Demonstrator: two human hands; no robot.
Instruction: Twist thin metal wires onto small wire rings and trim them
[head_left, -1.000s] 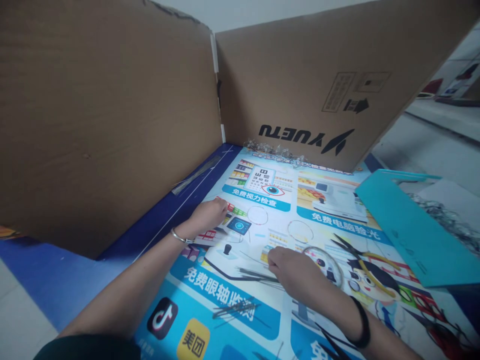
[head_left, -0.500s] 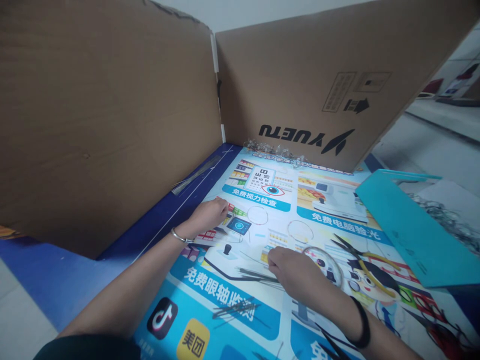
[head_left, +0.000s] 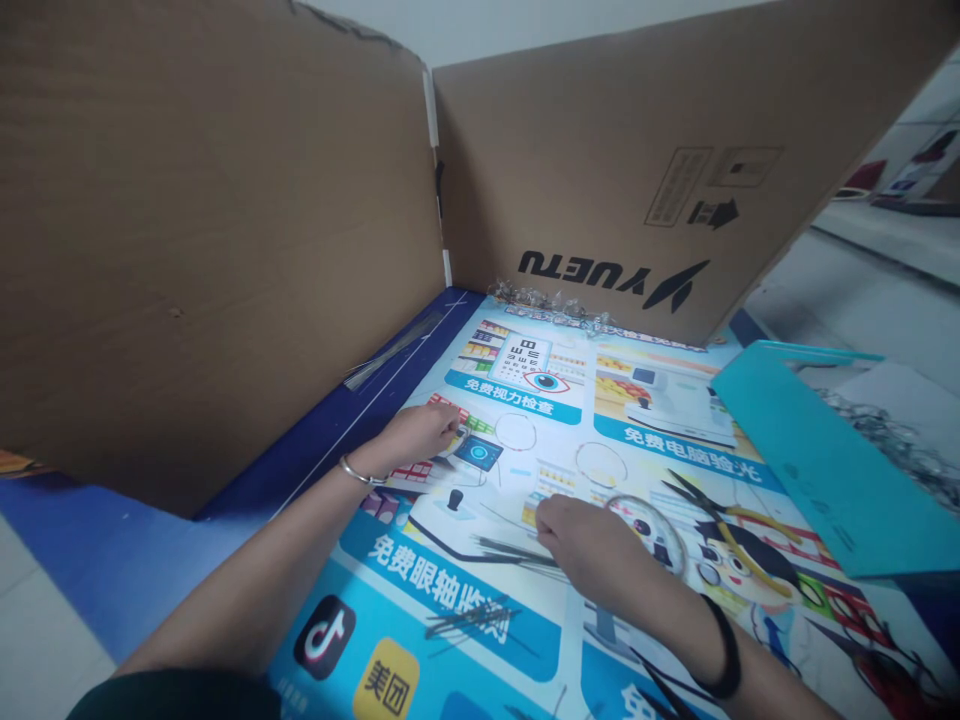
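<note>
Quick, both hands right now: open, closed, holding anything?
Left hand: closed in a loose fist; cannot tell whether it holds anything.
Right hand: closed in a fist beside thin dark wires; whatever it may hold is hidden.

A person's left hand point(head_left: 421, 432) and right hand point(head_left: 592, 543) curl over a printed poster point(head_left: 649, 465), thin dark strands point(head_left: 514, 550) beside the right, cardboard walls point(head_left: 217, 220) behind.

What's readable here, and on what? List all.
"YUETU", inverted: right cardboard panel
Arrow: same panel
"免费视力检查": poster
"免费电脑验光": poster
"免费眼轴监测": poster
"美团": poster
"免", cut off: poster
"E" rows: poster
Music-note logo: poster
Too small or blurred: poster heading, panel's fine print, teal sheet's marks
</note>
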